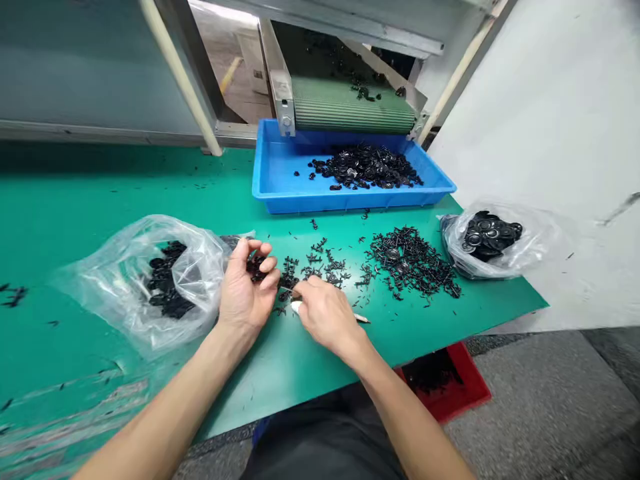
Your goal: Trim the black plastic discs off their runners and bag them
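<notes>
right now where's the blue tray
In the head view, the blue tray is at the far side of the green table, just right of centre, beneath the conveyor's end, beyond the right hand.

Pile [415, 267] on table [280, 373] between bags [197, 270] — tray [350, 203] behind

There are two plastic bags [197, 270] [533, 243], one tray [350, 203], one bin [473, 388].

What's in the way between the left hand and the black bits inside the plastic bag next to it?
The plastic bag's clear, crumpled side stands between the left hand and the black bits inside. I can't see anything else clearly blocking the way.
</notes>
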The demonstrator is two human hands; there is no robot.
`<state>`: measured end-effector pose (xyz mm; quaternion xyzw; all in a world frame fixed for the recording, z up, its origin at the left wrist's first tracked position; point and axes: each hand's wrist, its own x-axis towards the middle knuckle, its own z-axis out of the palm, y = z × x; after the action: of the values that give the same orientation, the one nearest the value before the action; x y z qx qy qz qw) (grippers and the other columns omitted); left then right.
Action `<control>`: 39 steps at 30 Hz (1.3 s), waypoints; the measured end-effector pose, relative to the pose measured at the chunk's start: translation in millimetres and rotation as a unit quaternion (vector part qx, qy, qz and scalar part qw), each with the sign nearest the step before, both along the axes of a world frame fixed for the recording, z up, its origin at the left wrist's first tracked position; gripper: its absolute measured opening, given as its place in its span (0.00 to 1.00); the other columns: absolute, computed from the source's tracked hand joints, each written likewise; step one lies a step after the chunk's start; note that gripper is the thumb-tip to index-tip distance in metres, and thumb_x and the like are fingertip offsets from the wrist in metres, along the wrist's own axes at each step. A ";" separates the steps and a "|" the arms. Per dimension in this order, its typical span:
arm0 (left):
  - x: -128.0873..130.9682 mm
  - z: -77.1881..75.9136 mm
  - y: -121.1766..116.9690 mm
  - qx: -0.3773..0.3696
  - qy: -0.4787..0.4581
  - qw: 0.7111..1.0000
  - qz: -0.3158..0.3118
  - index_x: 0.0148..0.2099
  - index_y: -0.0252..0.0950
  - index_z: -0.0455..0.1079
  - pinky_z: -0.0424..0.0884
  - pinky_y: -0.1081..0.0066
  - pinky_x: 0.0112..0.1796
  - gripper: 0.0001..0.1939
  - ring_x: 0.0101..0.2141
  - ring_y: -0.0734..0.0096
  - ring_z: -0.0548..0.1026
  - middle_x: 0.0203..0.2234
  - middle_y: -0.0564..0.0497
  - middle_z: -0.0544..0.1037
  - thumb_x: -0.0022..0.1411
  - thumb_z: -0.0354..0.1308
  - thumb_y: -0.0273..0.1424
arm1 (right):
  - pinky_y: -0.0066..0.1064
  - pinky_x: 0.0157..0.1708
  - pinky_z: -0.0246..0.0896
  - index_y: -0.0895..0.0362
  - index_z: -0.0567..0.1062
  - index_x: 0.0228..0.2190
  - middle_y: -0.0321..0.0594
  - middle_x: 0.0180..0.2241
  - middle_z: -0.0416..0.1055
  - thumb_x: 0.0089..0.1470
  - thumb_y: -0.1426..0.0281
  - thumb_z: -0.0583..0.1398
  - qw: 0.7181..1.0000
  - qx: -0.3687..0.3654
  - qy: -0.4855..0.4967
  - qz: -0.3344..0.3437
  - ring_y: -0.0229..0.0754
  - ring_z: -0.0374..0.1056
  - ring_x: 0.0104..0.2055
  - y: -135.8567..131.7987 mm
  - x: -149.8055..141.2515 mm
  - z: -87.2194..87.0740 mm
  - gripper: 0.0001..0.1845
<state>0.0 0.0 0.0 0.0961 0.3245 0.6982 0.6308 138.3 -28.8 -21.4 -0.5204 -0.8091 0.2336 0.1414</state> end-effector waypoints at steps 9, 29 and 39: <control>17.4 -6.8 -13.9 0.000 0.183 0.961 -0.205 0.35 0.32 0.72 0.51 0.84 0.14 0.16 0.18 0.82 0.62 0.23 0.54 0.71 0.56 0.67 0.41 | 0.26 0.33 0.56 0.56 0.76 0.34 0.33 0.31 0.69 0.53 0.77 0.58 0.973 0.022 0.199 -0.114 0.34 0.62 0.30 -5.4 43.7 21.6 0.08; 34.3 -23.0 -24.8 -0.009 0.103 0.976 -0.191 0.33 0.29 0.79 0.58 0.84 0.17 0.20 0.21 0.82 0.65 0.25 0.48 0.77 0.38 0.79 0.33 | 0.33 0.42 0.63 0.58 0.75 0.44 0.44 0.41 0.76 0.56 0.80 0.50 0.973 0.088 0.160 -0.139 0.45 0.71 0.42 -32.3 46.0 15.8 0.20; 37.4 -26.4 -29.0 -0.016 0.084 0.976 -0.200 0.39 0.30 0.79 0.60 0.86 0.16 0.18 0.22 0.83 0.67 0.29 0.47 0.78 0.46 0.76 0.31 | 0.32 0.33 0.57 0.58 0.74 0.38 0.43 0.33 0.72 0.56 0.81 0.49 0.980 0.114 0.104 -0.127 0.42 0.67 0.34 -40.6 40.2 15.2 0.16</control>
<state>37.4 -29.0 -26.4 0.2076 0.3620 0.5417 0.7297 178.4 -69.4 -6.2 -0.5718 -0.7388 0.1727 0.3120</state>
